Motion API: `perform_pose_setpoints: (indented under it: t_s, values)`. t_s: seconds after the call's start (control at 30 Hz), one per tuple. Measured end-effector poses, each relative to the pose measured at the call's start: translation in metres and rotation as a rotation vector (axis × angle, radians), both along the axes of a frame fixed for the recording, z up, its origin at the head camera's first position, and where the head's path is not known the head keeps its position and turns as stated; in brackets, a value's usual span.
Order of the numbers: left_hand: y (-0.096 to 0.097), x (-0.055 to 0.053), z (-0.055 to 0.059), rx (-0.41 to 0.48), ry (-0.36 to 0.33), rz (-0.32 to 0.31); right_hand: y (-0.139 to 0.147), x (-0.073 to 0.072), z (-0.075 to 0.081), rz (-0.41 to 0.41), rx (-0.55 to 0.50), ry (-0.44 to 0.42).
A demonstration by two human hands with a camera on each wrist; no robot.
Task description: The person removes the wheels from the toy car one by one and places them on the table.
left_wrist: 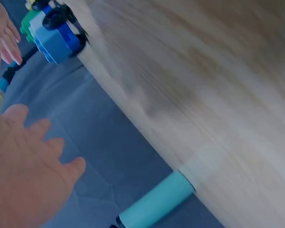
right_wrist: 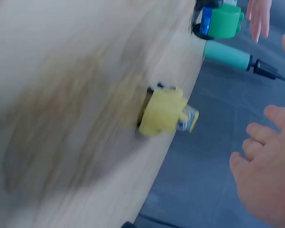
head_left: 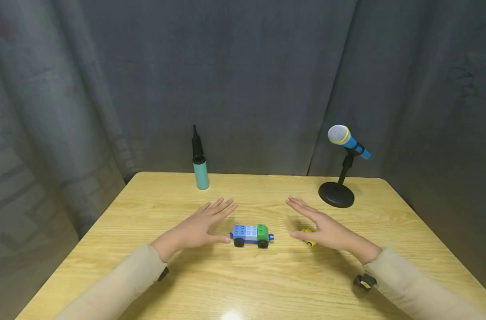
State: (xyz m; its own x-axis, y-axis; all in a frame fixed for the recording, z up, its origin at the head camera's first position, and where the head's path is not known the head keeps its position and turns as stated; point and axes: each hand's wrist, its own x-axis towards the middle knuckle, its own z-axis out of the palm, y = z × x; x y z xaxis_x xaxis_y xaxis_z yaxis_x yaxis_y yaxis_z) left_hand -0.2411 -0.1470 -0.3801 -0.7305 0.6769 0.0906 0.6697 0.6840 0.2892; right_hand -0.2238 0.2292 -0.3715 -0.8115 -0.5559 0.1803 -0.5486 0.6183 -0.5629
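Note:
Between my two hands a toy block car (head_left: 251, 235) stands on the wooden table, with two blue blocks, a green one and black wheels on a blue base. My left hand (head_left: 205, 226) hovers at its left, fingers spread, the thumb close to the car's end in the head view. My right hand (head_left: 324, 229) is held over the table farther right, its fingers extended and nothing in it. A small yellow toy (right_wrist: 164, 111) sits on the table by the right hand, partly covered by that hand in the head view.
At the back left stands a teal hand pump (head_left: 201, 174) with a black nozzle. A blue toy microphone (head_left: 348, 141) on a black round-based stand (head_left: 336, 194) is at the back right. Grey curtains (head_left: 227, 89) hang behind and beside the table (head_left: 243, 284).

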Motion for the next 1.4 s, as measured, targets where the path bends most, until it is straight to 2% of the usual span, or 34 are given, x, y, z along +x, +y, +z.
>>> perform_pose_setpoints:
  t_s: [0.2,0.4,0.53,0.63,0.77,0.97,1.1,1.4]
  values:
    - [0.012,0.001,-0.002,0.149,-0.164,-0.009,-0.011,-0.001,-0.005,0.011,-0.053,-0.026]
    - [0.023,0.0,-0.011,0.35,-0.31,0.016,-0.025,-0.002,-0.014,0.049,-0.162,-0.108]
    - [0.031,-0.001,-0.016,0.548,-0.474,0.094,-0.036,-0.002,-0.021,0.023,-0.305,-0.23]
    - [0.038,0.0,-0.018,0.637,-0.537,0.183,-0.045,-0.001,-0.023,-0.02,-0.365,-0.313]
    - [0.046,0.0,-0.022,0.648,-0.54,0.267,-0.053,-0.001,-0.025,-0.065,-0.378,-0.392]
    - [0.049,0.001,-0.025,0.577,-0.477,0.366,-0.064,-0.004,-0.03,-0.088,-0.452,-0.538]
    - [0.049,0.002,-0.025,0.563,-0.468,0.389,-0.07,-0.005,-0.033,-0.115,-0.452,-0.533]
    - [0.051,0.002,-0.026,0.555,-0.476,0.385,-0.078,-0.002,-0.037,-0.201,-0.436,-0.519]
